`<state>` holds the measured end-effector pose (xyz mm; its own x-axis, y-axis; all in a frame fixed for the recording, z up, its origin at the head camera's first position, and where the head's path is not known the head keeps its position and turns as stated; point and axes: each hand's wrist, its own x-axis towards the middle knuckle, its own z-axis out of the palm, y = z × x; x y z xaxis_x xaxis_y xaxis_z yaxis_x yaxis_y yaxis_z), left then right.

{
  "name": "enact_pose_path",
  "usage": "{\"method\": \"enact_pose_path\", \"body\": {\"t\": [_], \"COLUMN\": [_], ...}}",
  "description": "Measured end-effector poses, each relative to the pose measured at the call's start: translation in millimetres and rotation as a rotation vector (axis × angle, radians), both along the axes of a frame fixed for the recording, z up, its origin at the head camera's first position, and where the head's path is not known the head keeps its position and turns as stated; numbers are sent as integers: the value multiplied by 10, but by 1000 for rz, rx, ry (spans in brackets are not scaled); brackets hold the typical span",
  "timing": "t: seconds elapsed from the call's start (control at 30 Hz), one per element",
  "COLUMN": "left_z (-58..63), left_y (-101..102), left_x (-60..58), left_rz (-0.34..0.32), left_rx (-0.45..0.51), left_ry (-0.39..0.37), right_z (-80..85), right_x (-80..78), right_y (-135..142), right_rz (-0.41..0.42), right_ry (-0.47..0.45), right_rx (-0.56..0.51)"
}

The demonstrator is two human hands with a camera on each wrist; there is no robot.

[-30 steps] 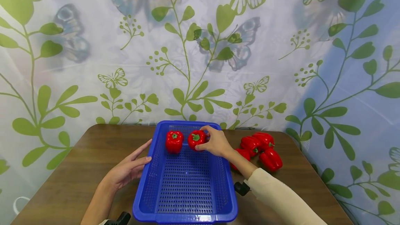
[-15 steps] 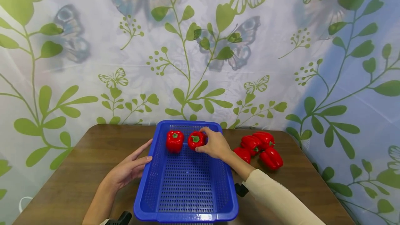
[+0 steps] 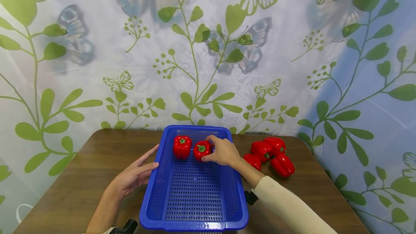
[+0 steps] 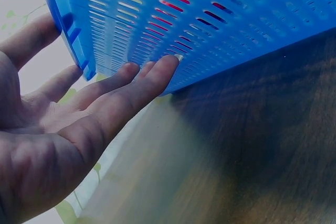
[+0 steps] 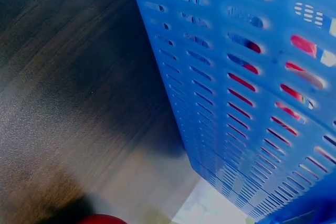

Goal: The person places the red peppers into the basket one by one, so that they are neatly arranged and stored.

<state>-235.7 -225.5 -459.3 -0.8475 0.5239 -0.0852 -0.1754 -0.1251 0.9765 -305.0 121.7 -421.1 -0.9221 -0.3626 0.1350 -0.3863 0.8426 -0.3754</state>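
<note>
A blue perforated plastic basket [image 3: 195, 225] stands on the table in the head view. In its far part, a red bell pepper [image 3: 182, 148] sits upright with its green stem up. Just right of it is a second red bell pepper [image 3: 202, 151], held between the thumb and fingers of my right hand [image 3: 224, 152], which reaches over the basket's right rim. My left hand [image 3: 130, 178] rests its straight fingers against the left rim and outer wall. The left wrist view shows these fingers [image 4: 139, 87] against the slotted wall. The right hand is hidden in the right wrist view.
Several more red bell peppers [image 3: 282, 164] lie in a pile on the brown wooden table [image 3: 74, 187], right of the basket. Behind the table hangs a white curtain [image 3: 208, 64] with green leaves and butterflies.
The held bell pepper has shifted slightly left and nearer, towards the other one, with my right hand moving along. My left hand stays against the basket.
</note>
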Motion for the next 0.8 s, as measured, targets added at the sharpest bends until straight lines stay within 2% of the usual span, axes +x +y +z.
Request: {"method": "enact_pose_path", "body": {"t": [0.17, 0.4, 0.8], "left_z": [-11, -20, -12], "left_y": [0, 1, 0], "left_x": [-12, -19, -19], "left_rz": [1, 3, 12], "left_rx": [7, 2, -15], "left_ry": [-11, -10, -9], "right_z": [6, -7, -21], "right_x": [1, -12, -17], "right_y": [-13, -17, -13], "right_rz": [-4, -34, -8], "right_ry": [-10, 38, 29], "right_rx": [8, 37, 35]}}
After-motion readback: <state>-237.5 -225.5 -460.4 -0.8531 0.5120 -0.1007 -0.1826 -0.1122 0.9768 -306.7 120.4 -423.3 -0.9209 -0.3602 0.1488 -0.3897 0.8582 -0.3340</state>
